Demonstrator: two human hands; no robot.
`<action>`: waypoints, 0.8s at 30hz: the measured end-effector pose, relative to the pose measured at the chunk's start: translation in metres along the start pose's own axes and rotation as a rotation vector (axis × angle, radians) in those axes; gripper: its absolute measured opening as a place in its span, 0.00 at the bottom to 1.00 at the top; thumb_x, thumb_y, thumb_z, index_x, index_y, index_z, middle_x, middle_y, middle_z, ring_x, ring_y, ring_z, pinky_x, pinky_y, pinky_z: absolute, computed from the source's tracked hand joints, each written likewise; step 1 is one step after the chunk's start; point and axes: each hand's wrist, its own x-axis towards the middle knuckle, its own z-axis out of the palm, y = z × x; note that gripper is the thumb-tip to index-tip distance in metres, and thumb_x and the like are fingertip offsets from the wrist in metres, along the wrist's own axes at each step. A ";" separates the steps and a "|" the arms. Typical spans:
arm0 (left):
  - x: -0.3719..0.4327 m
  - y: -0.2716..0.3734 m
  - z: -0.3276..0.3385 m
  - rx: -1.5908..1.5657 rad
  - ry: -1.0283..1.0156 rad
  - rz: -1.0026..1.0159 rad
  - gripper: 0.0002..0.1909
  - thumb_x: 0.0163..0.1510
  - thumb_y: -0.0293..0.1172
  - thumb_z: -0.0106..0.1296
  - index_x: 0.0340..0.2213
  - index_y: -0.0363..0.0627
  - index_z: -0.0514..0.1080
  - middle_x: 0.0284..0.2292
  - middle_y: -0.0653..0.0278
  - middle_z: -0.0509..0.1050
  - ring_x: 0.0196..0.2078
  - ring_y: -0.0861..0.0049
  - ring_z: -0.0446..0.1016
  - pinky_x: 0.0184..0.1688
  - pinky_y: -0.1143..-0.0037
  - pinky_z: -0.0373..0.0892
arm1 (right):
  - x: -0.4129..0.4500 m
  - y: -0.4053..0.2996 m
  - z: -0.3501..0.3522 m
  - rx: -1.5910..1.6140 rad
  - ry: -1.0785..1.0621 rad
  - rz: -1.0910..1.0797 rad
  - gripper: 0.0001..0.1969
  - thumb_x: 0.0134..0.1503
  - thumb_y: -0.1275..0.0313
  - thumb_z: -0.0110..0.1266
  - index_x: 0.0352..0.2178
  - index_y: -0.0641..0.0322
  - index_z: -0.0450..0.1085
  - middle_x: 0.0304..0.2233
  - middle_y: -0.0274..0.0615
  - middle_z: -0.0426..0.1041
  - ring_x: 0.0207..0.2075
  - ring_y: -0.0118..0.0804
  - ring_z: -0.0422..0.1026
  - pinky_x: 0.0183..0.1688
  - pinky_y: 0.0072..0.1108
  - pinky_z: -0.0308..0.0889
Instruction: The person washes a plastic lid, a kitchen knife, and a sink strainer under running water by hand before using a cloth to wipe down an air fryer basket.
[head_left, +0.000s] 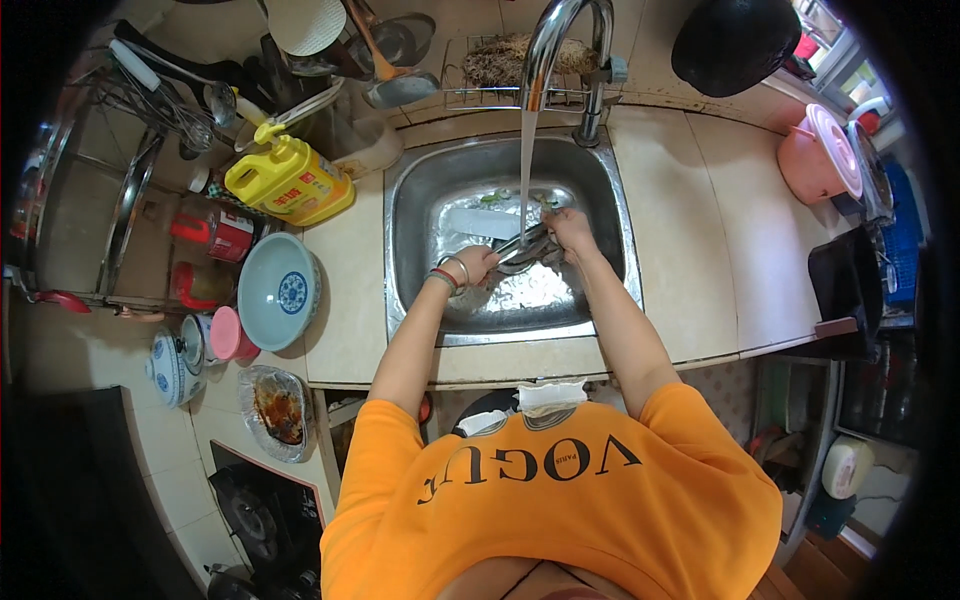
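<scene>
Water runs from a chrome faucet (551, 45) into a stainless steel sink (427, 300). Under the stream, a dark, shiny, elongated thing (532, 247), perhaps a utensil or a fish, is held between both hands. My left hand (472, 265), with bracelets at the wrist, grips its left end. My right hand (571, 231) grips its upper right part, where a greyish soft mass hangs; what that mass is I cannot tell. Behind the hands a pale, flat rectangular thing (484, 223) lies in the sink, near green scraps (493, 198).
Left of the sink stand a yellow detergent jug (292, 184), a pale blue bowl (277, 292) and a foil tray with food residue (277, 412). Utensils hang at the upper left. A wire rack (480, 100) is behind the faucet; a pink lidded bucket (817, 157) stands at right.
</scene>
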 end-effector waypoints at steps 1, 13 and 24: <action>-0.005 -0.005 0.000 0.045 0.064 0.024 0.18 0.52 0.40 0.38 0.22 0.34 0.66 0.16 0.62 0.67 0.16 0.77 0.66 0.21 0.77 0.63 | 0.000 -0.001 0.002 0.044 0.002 0.013 0.07 0.48 0.71 0.49 0.25 0.67 0.67 0.18 0.34 0.65 0.18 0.23 0.60 0.20 0.17 0.54; -0.041 0.010 0.022 0.130 0.567 -0.157 0.14 0.41 0.37 0.52 0.25 0.38 0.66 0.24 0.52 0.70 0.28 0.58 0.69 0.31 0.68 0.64 | 0.006 0.021 0.014 0.716 -0.027 0.298 0.09 0.55 0.72 0.37 0.32 0.67 0.63 0.28 0.42 0.66 0.29 0.36 0.65 0.33 0.28 0.63; -0.043 -0.003 0.048 -0.034 0.635 -0.232 0.14 0.40 0.37 0.51 0.25 0.37 0.67 0.25 0.48 0.70 0.30 0.55 0.69 0.32 0.67 0.64 | -0.009 0.013 0.024 0.688 -0.056 0.319 0.12 0.50 0.80 0.39 0.38 0.64 0.60 0.31 0.44 0.65 0.31 0.39 0.67 0.33 0.30 0.66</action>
